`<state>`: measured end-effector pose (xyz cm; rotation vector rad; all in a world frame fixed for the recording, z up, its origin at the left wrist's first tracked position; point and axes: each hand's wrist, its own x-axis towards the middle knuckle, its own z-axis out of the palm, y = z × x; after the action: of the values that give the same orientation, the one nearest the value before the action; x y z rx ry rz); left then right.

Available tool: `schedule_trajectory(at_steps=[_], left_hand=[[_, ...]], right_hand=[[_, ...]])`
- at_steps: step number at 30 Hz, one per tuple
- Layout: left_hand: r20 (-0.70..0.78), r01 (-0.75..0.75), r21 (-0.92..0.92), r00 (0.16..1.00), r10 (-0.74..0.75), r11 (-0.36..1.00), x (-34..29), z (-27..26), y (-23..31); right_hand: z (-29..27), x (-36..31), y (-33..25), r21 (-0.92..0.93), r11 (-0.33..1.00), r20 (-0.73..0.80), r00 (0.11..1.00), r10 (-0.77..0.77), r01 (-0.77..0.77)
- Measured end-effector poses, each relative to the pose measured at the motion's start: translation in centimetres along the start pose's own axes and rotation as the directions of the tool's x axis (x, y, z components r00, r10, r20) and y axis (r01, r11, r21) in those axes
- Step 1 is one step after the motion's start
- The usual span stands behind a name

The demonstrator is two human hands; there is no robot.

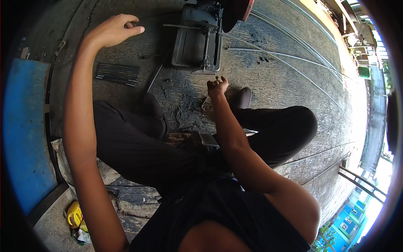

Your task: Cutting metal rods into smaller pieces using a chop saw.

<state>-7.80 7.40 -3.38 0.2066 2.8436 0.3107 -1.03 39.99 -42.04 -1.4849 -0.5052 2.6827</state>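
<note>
Two bare hands show on my feed. The left hand hangs half-spread, nothing visible in it, well off the saw base's left edge. The right hand has its fingers curled just off the near edge; I can't make out whether it grips anything. One rod seems to cross the base, passing its left and right edges. A loose clamp, I judge, could let it twist. I count one saw base, one clamp, two boots, one stack of short rods.
</note>
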Motion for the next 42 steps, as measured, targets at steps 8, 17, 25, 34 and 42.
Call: schedule_trajectory(at_steps=[8, 17, 25, 34, 42], left_hand=[[0.010, -0.008, -0.015, 1.000, 0.009, 1.000, -0.1, 0.2, 0.1], [0.029, 0.005, 0.014, 1.000, -0.006, 1.000, -0.2, 0.9, -0.5], [0.035, 0.029, 0.015, 0.999, -0.030, 0.999, -0.7, 0.5, -0.5], [0.046, 0.016, 0.014, 0.999, -0.017, 1.000, -0.1, 0.7, 0.2], [0.042, 0.033, -0.027, 0.999, -0.032, 0.999, -0.6, 0.8, -0.9]], right_hand=[[0.4, -0.4, 1.0, -0.285, 0.958, -0.154, 0.987, -0.050, 0.004], [-3.6, -6.7, 10.4, -0.510, -0.175, 0.662, 0.514, 0.545, 0.842], [-4.8, 0.2, 3.3, -0.772, 0.617, 0.128, 0.988, -0.085, 0.153], [1.8, -9.4, 7.3, -0.583, 0.695, 0.689, 0.710, 0.148, 0.420], [3.6, -9.2, 9.1, -0.697, 0.154, 0.711, 0.703, 0.025, 0.700]])
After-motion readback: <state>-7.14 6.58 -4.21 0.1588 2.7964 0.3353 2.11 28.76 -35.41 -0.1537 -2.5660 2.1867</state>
